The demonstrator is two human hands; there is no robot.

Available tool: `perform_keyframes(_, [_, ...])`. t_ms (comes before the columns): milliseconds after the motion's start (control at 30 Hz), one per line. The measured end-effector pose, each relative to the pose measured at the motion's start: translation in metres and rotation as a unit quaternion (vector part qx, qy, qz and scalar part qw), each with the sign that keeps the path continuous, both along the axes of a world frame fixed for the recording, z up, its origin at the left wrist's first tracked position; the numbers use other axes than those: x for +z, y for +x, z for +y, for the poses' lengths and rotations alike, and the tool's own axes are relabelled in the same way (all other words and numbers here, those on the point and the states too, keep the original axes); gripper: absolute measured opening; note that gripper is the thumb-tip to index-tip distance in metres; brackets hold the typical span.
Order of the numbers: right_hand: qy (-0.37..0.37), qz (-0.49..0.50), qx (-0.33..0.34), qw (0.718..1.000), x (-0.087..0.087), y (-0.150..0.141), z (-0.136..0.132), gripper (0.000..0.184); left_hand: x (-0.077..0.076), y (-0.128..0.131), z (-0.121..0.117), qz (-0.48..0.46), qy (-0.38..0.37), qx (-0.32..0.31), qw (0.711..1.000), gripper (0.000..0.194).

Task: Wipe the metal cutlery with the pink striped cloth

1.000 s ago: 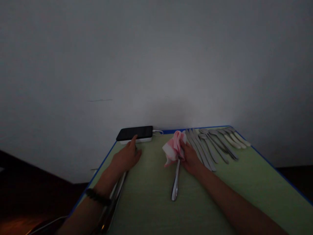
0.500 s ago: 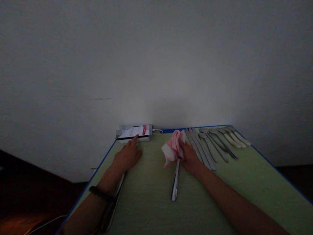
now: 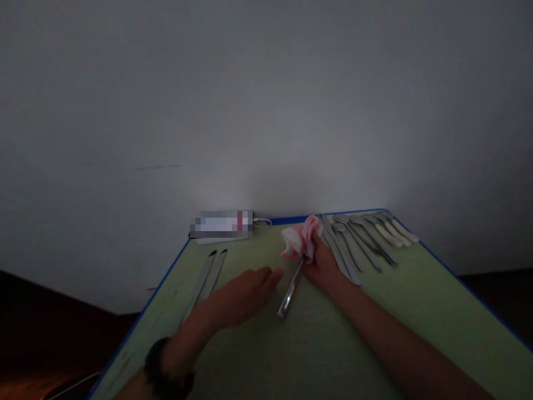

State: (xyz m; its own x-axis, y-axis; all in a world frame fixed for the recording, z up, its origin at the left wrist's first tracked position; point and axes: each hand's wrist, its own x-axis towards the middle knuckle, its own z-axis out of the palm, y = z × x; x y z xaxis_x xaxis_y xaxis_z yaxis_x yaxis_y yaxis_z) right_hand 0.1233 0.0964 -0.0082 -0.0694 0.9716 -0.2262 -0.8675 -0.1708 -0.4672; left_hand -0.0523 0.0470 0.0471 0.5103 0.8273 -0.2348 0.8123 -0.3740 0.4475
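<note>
My right hand point(image 3: 322, 265) is closed round a pink and white cloth point(image 3: 300, 240) and the top of a metal utensil point(image 3: 291, 290), whose handle slants down to the left, its end raised a little off the green table point(image 3: 316, 344). My left hand point(image 3: 240, 293) hovers flat over the table, fingers stretched toward the utensil's handle, holding nothing. A dark band is on my left wrist point(image 3: 166, 366).
A row of several knives and spoons point(image 3: 362, 241) lies at the table's back right. Two knives point(image 3: 206, 280) lie side by side at the left. A lit phone on a white block point(image 3: 221, 226) with a cable sits at the back left. A grey wall rises behind.
My left hand left the phone and swung right toward the utensil, uncovering the two knives. The right hand tilted the utensil so its handle points left. The phone screen lit up.
</note>
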Motion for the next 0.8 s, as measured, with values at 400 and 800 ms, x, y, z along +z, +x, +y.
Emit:
perform_keyframes(400, [0.130,-0.198,0.012,0.971,-0.012,-0.002,-0.005,0.029,-0.042,0.044,-0.037,-0.096,0.021,0.108,0.989,0.036])
perform_keyframes(800, [0.094,-0.244,-0.041,0.964,-0.020,0.001,0.002,0.038,-0.045,0.042,-0.031,-0.065,0.019,0.103,0.992,0.031])
